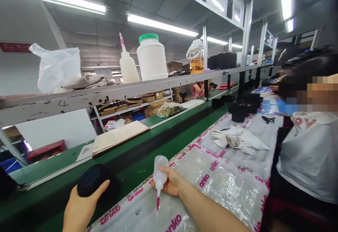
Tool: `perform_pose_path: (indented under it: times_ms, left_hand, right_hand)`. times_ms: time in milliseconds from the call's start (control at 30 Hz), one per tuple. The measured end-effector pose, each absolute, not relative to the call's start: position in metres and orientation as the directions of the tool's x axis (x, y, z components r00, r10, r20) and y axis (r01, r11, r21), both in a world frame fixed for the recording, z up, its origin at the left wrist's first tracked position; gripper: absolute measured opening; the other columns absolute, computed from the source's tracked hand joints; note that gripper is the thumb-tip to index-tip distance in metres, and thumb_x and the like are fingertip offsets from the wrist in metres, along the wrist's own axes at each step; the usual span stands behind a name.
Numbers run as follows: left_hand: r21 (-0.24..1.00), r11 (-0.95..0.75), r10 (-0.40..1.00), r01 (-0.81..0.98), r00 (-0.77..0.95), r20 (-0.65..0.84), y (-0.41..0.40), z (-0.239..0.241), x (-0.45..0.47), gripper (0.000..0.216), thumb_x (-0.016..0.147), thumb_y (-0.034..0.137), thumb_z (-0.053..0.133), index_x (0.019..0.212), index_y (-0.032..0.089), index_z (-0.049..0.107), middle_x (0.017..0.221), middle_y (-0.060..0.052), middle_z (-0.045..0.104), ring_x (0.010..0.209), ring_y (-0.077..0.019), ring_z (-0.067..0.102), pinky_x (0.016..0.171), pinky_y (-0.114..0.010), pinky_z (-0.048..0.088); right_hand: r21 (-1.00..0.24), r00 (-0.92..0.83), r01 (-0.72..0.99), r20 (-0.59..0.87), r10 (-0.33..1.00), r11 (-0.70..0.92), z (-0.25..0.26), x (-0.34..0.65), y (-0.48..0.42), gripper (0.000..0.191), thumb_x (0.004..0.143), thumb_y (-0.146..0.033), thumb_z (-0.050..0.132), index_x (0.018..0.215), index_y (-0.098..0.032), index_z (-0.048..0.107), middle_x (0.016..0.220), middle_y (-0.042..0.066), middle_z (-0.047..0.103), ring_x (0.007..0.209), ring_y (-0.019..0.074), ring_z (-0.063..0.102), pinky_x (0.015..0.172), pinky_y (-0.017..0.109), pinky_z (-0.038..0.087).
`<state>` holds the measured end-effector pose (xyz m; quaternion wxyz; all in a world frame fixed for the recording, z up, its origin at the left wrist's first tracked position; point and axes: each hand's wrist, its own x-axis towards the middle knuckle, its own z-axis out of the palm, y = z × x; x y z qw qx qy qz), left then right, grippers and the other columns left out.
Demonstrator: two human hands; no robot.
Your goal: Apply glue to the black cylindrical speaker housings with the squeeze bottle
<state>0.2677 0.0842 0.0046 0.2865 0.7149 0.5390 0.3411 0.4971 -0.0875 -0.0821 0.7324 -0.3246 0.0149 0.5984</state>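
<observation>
Fingers and thumb of the left hand (79,207) wrap a round black matte cap (96,184), lifted over the green conveyor edge of the counter (137,161). The right hand (171,182), forearm stretched forward, closes its grip on a small translucent plastic squeeze bottle (160,175), nozzle down over the clear printed plastic sheet (224,179).

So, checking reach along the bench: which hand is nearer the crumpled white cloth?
Right. The right hand, holding the squeeze bottle, sits just short of the white cloth; the left hand is farther left, on the black round object.

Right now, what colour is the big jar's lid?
Green, on the white jar; head view.
</observation>
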Motion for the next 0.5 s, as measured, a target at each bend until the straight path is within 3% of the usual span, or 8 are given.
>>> perform_pose_path:
  times_ms: [100,267,400,500]
  left_hand:
    - [0.776,-0.202,0.979,0.597,0.116,0.166,0.118,-0.001,0.282,0.087,0.052,0.080,0.072,0.113,0.018,0.060,0.103,-0.013,0.068,0.095,-0.0385,0.066,0.085,-0.052,0.055]
    - [0.837,-0.146,0.989,0.528,0.080,0.123,0.146,-0.022,0.284,0.098,0.050,0.076,0.076,0.121,0.012,0.055,0.113,-0.020,0.066,0.108,-0.0438,0.063,0.093,-0.057,0.052]
    - [0.887,-0.171,0.985,0.428,0.063,0.160,0.141,-0.030,0.279,0.096,0.052,0.067,0.080,0.125,0.013,0.051,0.114,-0.018,0.066,0.107,-0.0387,0.065,0.094,-0.054,0.054]
    - [0.916,-0.177,0.983,0.359,0.018,0.183,0.133,-0.034,0.275,0.105,0.053,0.062,0.082,0.136,0.014,0.040,0.127,-0.019,0.061,0.114,-0.0370,0.063,0.099,-0.053,0.052]
  right_hand:
    - [-0.408,0.261,-0.910,-0.421,0.869,0.076,-0.079,0.497,-0.088,0.051,0.113,-0.035,0.046,0.151,-0.001,0.038,0.118,0.016,0.034,0.124,0.0147,0.032,0.116,0.034,0.035]
    - [-0.398,0.265,-0.913,-0.417,0.870,0.087,-0.083,0.497,-0.086,0.053,0.113,-0.034,0.046,0.155,-0.003,0.035,0.120,0.016,0.033,0.126,0.0162,0.030,0.117,0.038,0.033]
    - [-0.429,0.285,-0.899,-0.413,0.865,0.091,-0.086,0.497,-0.087,0.056,0.113,-0.033,0.045,0.159,-0.005,0.030,0.123,0.017,0.031,0.128,0.0173,0.028,0.118,0.038,0.031]
    - [-0.457,0.295,-0.886,-0.424,0.857,0.079,-0.085,0.497,-0.090,0.059,0.114,-0.035,0.044,0.162,-0.006,0.025,0.124,0.017,0.030,0.128,0.0177,0.028,0.118,0.039,0.031]
